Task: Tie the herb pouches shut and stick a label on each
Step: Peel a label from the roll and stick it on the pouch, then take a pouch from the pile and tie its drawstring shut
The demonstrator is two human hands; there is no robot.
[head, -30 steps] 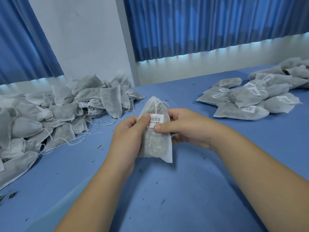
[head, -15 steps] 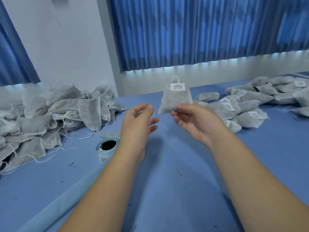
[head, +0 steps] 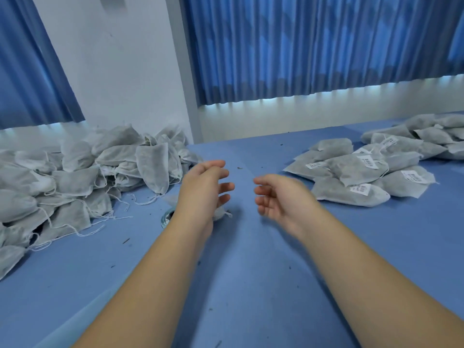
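My left hand (head: pixel 204 187) and my right hand (head: pixel 278 199) hover over the middle of the blue table (head: pixel 251 285), palms facing each other, fingers loosely curled, both holding nothing. A heap of unlabelled white herb pouches (head: pixel 75 177) with loose drawstrings lies at the left. A pile of labelled pouches (head: pixel 364 172), each with a barcode sticker, lies at the right. A label roll (head: pixel 167 218) peeks out behind my left wrist, mostly hidden. A small pouch (head: pixel 222 214) lies just under my left hand.
Blue curtains (head: pixel 313 46) and a white wall (head: pixel 113 59) stand behind the table. Small herb crumbs are scattered on the table surface. Loose strings trail from the left heap toward the table's middle.
My right hand let go of the labelled pouch it held up, and that pouch now lies among the pile at the right. Both hands now hold nothing.
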